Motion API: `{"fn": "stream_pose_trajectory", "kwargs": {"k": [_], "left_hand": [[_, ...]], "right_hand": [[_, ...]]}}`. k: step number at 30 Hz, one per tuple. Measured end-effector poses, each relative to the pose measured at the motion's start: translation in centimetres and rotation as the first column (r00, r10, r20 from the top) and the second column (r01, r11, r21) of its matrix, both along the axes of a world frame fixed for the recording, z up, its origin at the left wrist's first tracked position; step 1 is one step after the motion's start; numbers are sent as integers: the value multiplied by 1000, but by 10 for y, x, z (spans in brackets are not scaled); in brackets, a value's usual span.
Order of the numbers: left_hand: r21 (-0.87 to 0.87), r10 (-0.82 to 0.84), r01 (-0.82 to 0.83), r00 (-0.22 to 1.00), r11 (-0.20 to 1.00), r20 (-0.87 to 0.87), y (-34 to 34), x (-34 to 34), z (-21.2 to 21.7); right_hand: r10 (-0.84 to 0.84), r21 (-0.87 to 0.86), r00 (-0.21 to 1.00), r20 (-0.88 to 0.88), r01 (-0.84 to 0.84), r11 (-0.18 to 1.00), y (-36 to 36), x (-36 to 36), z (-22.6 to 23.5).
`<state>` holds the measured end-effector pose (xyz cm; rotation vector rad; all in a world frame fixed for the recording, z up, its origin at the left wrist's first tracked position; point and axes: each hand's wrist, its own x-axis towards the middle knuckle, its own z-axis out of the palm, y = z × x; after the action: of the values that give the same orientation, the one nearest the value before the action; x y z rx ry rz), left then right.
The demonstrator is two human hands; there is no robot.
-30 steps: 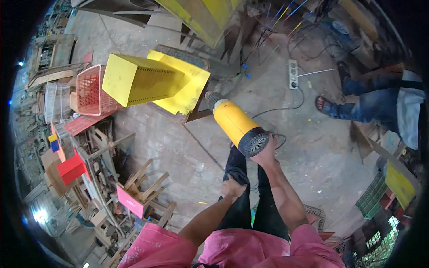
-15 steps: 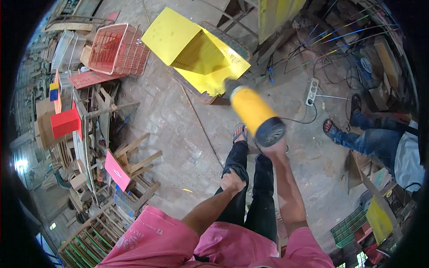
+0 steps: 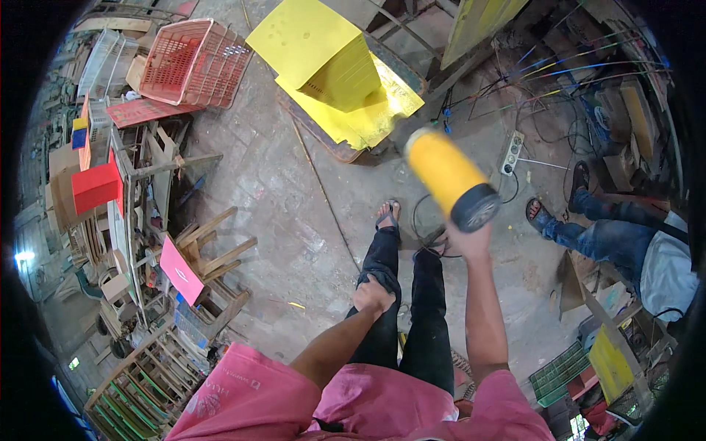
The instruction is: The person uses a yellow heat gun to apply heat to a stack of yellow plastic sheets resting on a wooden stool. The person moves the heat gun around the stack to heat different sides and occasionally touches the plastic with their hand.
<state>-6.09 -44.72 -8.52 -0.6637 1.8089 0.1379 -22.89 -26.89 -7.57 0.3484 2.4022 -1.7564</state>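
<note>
Overhead, one wide concrete floor fills most of the view, its straight edges bending toward the dark rim. On it sit two yellow pieces: one flat yellow sheet and one yellow box standing on top of it; a third yellow panel is cut off at the upper edge. To the left lies one red plastic basket on its side, and below it a cluttered rack holds one red box and one pink card, with wooden stools and frames around them too tangled to count. At the right a second person's two legs in jeans and sandalled feet show, the body hidden by the rim. One white power strip lies among many cables near them. The person's own two legs in black trousers stand mid-frame. One yellow cylinder with a dark end cap is raised above the floor, just right of the legs; the right hand is closed around its dark end, fingers mostly hidden behind it. The left hand rests curled against the left thigh, holding nothing that can be seen.
</note>
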Motion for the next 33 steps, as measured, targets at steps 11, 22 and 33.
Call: {"fn": "stream_pose_trajectory", "kwargs": {"k": [11, 22, 33], "left_hand": [[-21, 6, -6, 1000, 1000, -12, 1, 2, -9], [-29, -40, 39, 999, 999, -12, 8, -4, -2], [-28, -23, 22, 1000, 999, -12, 9, -7, -1]], "right_hand": [[327, 226, 943, -63, -306, 925, -38, 3, 5], [306, 335, 907, -291, -203, 920, -22, 62, -59], [4, 31, 988, -156, 1, 1000, -6, 44, -18]]}}
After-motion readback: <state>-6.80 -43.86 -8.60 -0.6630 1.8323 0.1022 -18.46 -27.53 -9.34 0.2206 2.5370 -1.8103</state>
